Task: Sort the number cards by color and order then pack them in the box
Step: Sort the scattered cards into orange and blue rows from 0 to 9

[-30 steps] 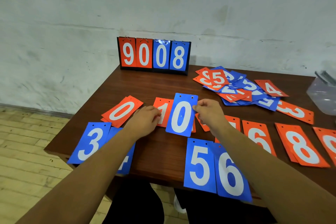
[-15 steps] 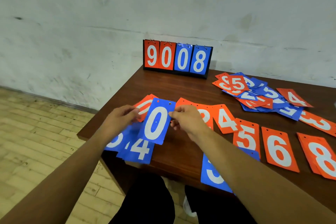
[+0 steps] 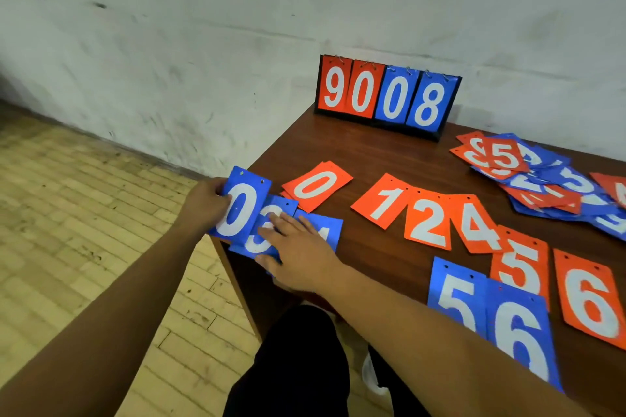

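My left hand (image 3: 206, 201) pinches the left edge of a blue 0 card (image 3: 242, 210) at the table's left corner, partly past the edge. My right hand (image 3: 298, 250) lies flat with straight fingers on a blue 3 card (image 3: 261, 240) and a blue 4 card (image 3: 327, 230) beside it. Orange cards lie in a row: 0 (image 3: 316, 184), 1 (image 3: 384, 201), 2 (image 3: 428, 223), 4 (image 3: 479, 225), 5 (image 3: 521, 262), 6 (image 3: 591, 298). Blue 5 (image 3: 455, 296) and blue 6 (image 3: 521, 335) lie at the front edge.
A standing scoreboard (image 3: 386, 98) showing 9008 is at the back of the brown table (image 3: 342, 145). A mixed heap of orange and blue cards (image 3: 528, 173) lies at the back right. The table's left edge drops to a wooden floor (image 3: 84, 230).
The blue 0 card has moved left to the table's corner, held now by my left hand alone. My right hand let go of it and came down flat on the blue 3 and 4 cards.
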`<state>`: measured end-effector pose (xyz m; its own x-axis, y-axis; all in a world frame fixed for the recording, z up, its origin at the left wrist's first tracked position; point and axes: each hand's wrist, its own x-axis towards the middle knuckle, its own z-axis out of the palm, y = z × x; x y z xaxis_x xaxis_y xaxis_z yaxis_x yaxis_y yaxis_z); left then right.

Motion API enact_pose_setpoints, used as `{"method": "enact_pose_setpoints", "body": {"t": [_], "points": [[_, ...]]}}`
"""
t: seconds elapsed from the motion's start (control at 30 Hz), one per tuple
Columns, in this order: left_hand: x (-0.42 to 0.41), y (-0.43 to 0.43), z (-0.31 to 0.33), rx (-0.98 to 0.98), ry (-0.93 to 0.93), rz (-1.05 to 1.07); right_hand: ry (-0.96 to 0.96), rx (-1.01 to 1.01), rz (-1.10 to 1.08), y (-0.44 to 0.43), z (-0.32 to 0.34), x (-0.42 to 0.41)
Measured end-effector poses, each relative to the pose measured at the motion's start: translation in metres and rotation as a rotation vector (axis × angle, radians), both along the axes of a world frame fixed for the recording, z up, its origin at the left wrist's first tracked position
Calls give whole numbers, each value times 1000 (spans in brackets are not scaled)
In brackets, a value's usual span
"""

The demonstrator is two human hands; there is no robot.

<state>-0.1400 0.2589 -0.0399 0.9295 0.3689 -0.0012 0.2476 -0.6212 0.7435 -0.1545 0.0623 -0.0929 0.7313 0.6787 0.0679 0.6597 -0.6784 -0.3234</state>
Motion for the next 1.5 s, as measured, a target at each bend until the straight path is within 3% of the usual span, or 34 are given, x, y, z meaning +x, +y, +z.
{"method": "enact_pose_setpoints", "body": {"t": [0.47,0.73,0.83,1.0,1.1,1.33,1.5], "points": [[8,-19,-37,390,56,-33,38,26,-57,-79,-1,-12],[1,-72,-28,339,-181,-281,127,211,-178,-88,18,-14],[26,-84,-24,341,-140,-248,92,174,-321,-100,20,-7],[74,-97,-23,499,167,-257,13,126,-404,-106,26,24],[91,-102,-31,626,138,-331,-15,67,-363,-101,27,47],[127,-107,-38,619,69,-441,-12,-102,-295,-99,20,97],[140,-117,-35,604,90,-458,-54,-47,-292,-109,17,104]]}}
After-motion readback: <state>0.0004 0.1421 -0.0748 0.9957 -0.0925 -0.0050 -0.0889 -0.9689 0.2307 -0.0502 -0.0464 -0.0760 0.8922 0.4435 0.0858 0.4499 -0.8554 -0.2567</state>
